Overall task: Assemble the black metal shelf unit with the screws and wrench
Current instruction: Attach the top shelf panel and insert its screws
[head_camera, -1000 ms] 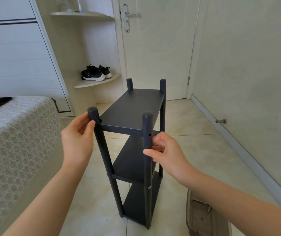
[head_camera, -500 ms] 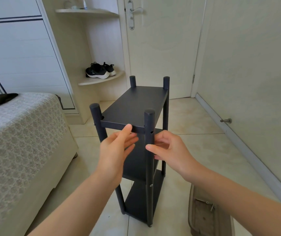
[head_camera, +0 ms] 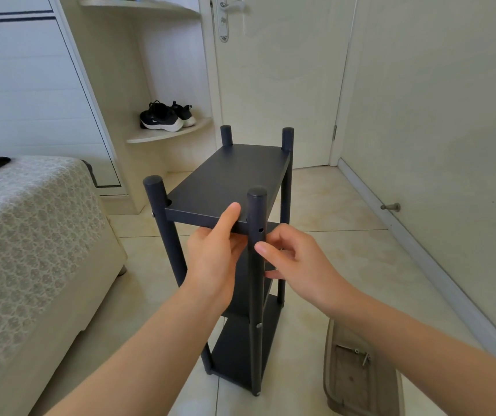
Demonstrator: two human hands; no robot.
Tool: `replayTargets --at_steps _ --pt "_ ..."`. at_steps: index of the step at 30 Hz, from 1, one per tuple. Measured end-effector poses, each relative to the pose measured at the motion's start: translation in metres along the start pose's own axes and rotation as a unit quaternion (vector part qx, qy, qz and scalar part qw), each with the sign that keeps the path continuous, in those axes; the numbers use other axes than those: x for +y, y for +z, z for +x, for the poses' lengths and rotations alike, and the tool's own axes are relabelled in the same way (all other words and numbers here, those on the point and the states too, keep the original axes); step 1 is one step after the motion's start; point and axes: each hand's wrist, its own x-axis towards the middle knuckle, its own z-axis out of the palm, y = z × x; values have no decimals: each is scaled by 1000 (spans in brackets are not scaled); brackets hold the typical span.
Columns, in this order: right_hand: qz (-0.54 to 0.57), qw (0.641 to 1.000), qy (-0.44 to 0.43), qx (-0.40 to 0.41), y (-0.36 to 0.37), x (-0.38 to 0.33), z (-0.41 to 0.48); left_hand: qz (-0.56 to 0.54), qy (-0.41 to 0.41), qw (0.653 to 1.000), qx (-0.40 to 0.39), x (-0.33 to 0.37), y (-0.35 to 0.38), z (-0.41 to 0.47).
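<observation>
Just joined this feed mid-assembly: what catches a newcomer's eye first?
The black shelf unit stands upright on the floor, centre frame. Both hands meet at its near right post: the left hand pinches the front edge of the top shelf, the right hand touches the post below an empty screw hole. Loose screws lie in a tray, bottom right.

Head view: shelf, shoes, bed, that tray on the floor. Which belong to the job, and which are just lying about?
Job: shelf; left hand gripping its top board; right hand at its front post; screws in the tray.
Lying about: shoes, bed, door, doorstop.
</observation>
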Motion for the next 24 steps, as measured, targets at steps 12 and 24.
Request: replayTargets --at_steps 12,24 --pt "-36 999 -4 10 1 10 7 16 1 1000 8 -8 4 -6" --pt "-28 999 39 10 -4 7 7 -8 -28 999 -25 -3 3 -6"
